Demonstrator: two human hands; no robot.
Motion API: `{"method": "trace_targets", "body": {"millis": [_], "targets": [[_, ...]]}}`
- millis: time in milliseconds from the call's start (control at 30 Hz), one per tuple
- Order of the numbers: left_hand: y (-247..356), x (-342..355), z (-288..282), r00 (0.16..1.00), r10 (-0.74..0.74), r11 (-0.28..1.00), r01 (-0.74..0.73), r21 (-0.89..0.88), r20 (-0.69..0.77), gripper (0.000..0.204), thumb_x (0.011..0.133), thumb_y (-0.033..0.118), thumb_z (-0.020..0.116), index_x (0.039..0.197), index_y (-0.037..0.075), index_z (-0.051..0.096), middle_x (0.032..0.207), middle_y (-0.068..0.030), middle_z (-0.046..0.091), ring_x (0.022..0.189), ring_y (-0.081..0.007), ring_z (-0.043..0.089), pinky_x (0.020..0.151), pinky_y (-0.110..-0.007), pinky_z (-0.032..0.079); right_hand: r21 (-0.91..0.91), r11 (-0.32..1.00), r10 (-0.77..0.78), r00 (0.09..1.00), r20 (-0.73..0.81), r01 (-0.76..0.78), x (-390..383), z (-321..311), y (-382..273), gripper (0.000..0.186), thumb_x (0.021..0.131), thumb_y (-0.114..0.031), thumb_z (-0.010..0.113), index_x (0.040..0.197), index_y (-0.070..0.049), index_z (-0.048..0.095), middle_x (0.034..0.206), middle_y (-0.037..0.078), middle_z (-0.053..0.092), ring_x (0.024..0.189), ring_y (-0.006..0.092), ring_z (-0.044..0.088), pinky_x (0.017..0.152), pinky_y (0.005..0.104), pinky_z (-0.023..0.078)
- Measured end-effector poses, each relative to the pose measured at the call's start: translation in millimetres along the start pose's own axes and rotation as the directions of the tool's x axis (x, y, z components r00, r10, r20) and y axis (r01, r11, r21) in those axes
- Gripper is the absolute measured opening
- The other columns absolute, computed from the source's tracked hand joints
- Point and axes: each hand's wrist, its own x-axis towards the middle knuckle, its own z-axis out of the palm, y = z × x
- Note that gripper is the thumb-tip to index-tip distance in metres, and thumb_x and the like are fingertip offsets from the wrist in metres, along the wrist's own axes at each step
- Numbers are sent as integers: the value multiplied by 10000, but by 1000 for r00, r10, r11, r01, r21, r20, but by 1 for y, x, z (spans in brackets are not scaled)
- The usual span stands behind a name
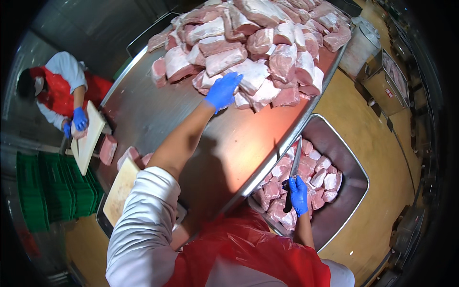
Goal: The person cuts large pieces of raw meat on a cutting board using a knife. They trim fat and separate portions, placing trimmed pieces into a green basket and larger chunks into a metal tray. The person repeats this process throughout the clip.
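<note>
My left hand [224, 92], in a blue glove, reaches across the steel table to the near edge of a large heap of raw pork pieces [224, 61]. Its fingers are stretched out against a pale piece; part of the hand is hidden. In my right hand [299, 195], also gloved in blue, the fingers are closed round the black handle of a long knife [297, 158]. The blade points away from me, over a deep metal bin [346, 143] beside the table. Cut pork chunks [318, 179] fill the bin's bottom.
The steel table [158, 91] has a raised edge. A white cutting board [119, 191] lies near my left arm, with pork pieces [128, 157] beyond it. A co-worker [71, 81] handles meat on another board [93, 138]. Green crates [52, 191] stand left; a metal cart [387, 83] stands right.
</note>
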Motion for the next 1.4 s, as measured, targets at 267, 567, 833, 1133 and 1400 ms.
{"method": "trace_targets", "body": {"millis": [267,567,833,1133,1400], "targets": [[-35,148,27,864,237,971,-224,-82,445,1278,454,243,947,1553,165,300,1361,-214,549,1250,-391,543,1075,-460,447,6,999,54,997,-58,-54,32,-17,10,218,1063,-180,531,1044,12,633,878,69,702,783,132,662,727,310,549],[4,145,-1,848,18,997,-56,55,529,1253,459,449,950,1508,114,353,1303,-224,561,1191,-411,568,1022,-493,475,62,997,36,993,115,-43,43,14,-17,237,1077,-212,509,1062,-2,617,936,72,691,820,130,635,783,305,535],[6,138,3,845,-157,983,183,-2,511,1106,573,572,903,1492,201,411,1444,-234,430,1360,-453,409,1064,-580,436,90,991,86,991,105,-96,37,-3,4,210,1063,-185,539,1057,8,621,897,79,690,802,129,648,767,301,565],[53,172,14,657,-541,834,499,235,525,856,698,451,777,1487,353,459,1589,-100,274,1460,-449,227,954,-875,328,129,990,47,999,21,-50,40,-7,-9,202,1066,-190,530,1047,-6,611,911,67,694,796,131,641,763,297,535],[29,2,31,965,-253,967,254,-6,64,694,715,399,809,1293,95,573,1396,-193,422,1283,-473,383,1003,-578,436,91,986,139,990,-17,-137,29,-27,29,209,1062,-190,539,1052,0,626,899,59,691,768,116,635,728,278,537]]}}
